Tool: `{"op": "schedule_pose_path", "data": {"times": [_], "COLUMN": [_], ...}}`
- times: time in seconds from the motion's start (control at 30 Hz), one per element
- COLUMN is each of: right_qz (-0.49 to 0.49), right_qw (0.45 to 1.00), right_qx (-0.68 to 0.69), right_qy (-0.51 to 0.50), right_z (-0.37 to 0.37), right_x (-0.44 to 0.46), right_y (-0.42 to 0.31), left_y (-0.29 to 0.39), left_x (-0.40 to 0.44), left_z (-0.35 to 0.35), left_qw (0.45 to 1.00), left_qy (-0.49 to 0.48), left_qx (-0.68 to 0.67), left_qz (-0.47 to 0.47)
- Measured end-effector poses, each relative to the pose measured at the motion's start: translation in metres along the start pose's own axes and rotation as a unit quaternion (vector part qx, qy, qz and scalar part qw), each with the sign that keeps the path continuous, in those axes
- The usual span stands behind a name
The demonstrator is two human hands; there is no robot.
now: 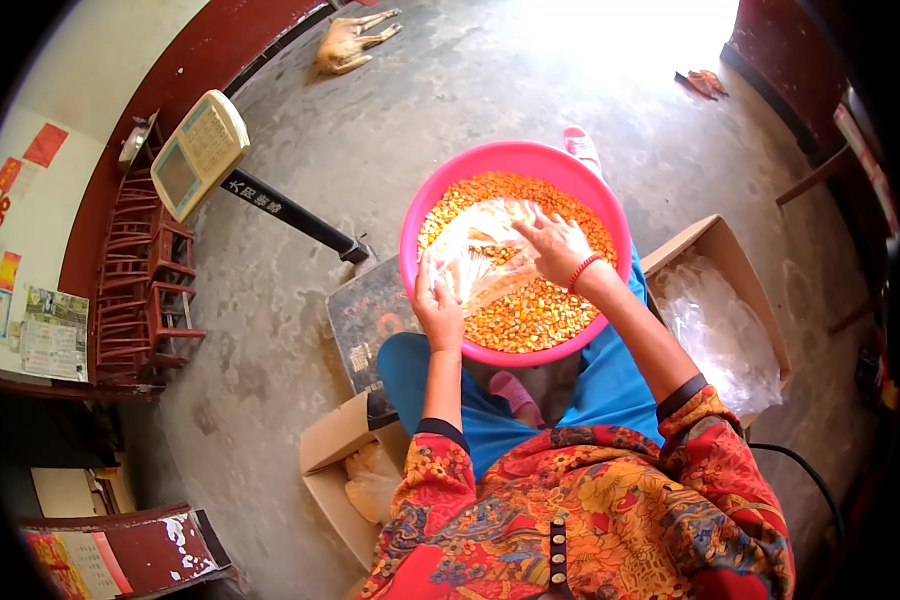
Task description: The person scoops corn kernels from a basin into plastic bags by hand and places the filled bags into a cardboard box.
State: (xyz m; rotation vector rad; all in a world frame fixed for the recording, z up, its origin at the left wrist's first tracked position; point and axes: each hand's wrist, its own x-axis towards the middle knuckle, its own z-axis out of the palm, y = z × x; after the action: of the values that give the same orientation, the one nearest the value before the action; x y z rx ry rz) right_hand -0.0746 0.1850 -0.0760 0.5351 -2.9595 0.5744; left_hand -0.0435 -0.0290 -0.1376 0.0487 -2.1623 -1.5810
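A pink basin (417,210) full of yellow corn kernels (530,325) sits at my knees. Across the kernels lies a clear plastic bag (485,250), shiny in the light. At the basin's left side, my left hand (437,308) is closed on the near-left edge of the bag. My right hand (558,250), with a red bracelet at its wrist, reaches in from the right. Its fingers are stretched out over the bag's right part, touching it. Whether any kernels are inside the bag I cannot make out.
A platform scale (355,320) stands left of the basin, its display (200,155) on a post. Cardboard boxes hold clear bags (720,320) at right and a filled bag (373,482) at left. Red chairs (140,270) line the wall; a dog (348,43) lies far off.
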Motion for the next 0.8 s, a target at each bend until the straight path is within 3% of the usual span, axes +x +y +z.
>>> {"op": "schedule_pose_path", "data": {"times": [0.03,0.07,0.1,0.17,0.2,0.23,0.3,0.33,0.4,0.43,0.5,0.57,0.63,0.7,0.77,0.8], "right_qz": [0.057,0.055,0.056,0.011,0.086,0.105,0.109,0.109,0.105,0.106,0.109,0.119,0.140,0.160,0.228,0.195], "right_qw": [0.994,0.997,0.997,0.971,0.941,0.876,0.794,0.794,0.727,0.726,0.776,0.793,0.798,0.776,0.773,0.804], "right_qx": [0.019,0.037,0.037,0.225,0.326,0.469,0.591,0.591,0.665,0.666,0.606,0.589,0.570,0.595,0.565,0.533], "right_qy": [-0.090,-0.025,-0.023,0.074,0.027,0.038,0.091,0.092,0.136,0.136,0.136,0.101,0.134,0.135,0.178,0.180], "right_z": [0.003,0.009,0.012,0.011,-0.009,-0.017,-0.036,-0.047,-0.062,-0.061,-0.055,-0.045,-0.040,-0.026,-0.007,0.010], "right_x": [0.006,0.005,0.008,0.016,0.022,0.028,0.041,0.045,0.051,0.053,0.058,0.056,0.045,0.035,0.026,0.023], "right_y": [0.008,0.017,0.023,0.037,0.031,0.032,0.035,0.033,0.031,0.033,0.037,0.045,0.042,0.051,0.060,0.072], "left_y": [0.004,0.007,0.022,0.032,0.033,0.050,0.084,0.095,0.093,0.093,0.081,0.064,0.043,0.026,0.029,0.031], "left_x": [0.000,0.001,0.002,0.006,0.013,0.018,0.025,0.029,0.034,0.037,0.038,0.027,0.012,-0.005,-0.006,-0.006], "left_z": [-0.002,-0.003,-0.004,-0.005,-0.005,-0.005,-0.003,-0.002,-0.001,0.000,-0.002,0.001,0.001,-0.004,-0.003,-0.002], "left_qw": [1.000,1.000,0.997,0.991,0.996,0.995,0.995,0.996,0.998,0.998,0.991,0.991,0.991,0.992,0.994,0.996], "left_qy": [-0.002,-0.003,-0.004,-0.011,-0.007,-0.015,-0.024,-0.016,-0.005,0.001,-0.012,-0.019,-0.027,-0.046,-0.050,-0.044], "left_qx": [-0.007,-0.013,-0.042,-0.072,-0.056,-0.059,-0.063,-0.071,-0.064,-0.060,0.043,0.051,0.058,0.103,0.073,0.057], "left_qz": [-0.004,-0.008,-0.059,-0.110,-0.071,-0.074,-0.077,-0.045,-0.007,0.012,0.123,0.121,0.118,0.055,0.068,0.057]}}
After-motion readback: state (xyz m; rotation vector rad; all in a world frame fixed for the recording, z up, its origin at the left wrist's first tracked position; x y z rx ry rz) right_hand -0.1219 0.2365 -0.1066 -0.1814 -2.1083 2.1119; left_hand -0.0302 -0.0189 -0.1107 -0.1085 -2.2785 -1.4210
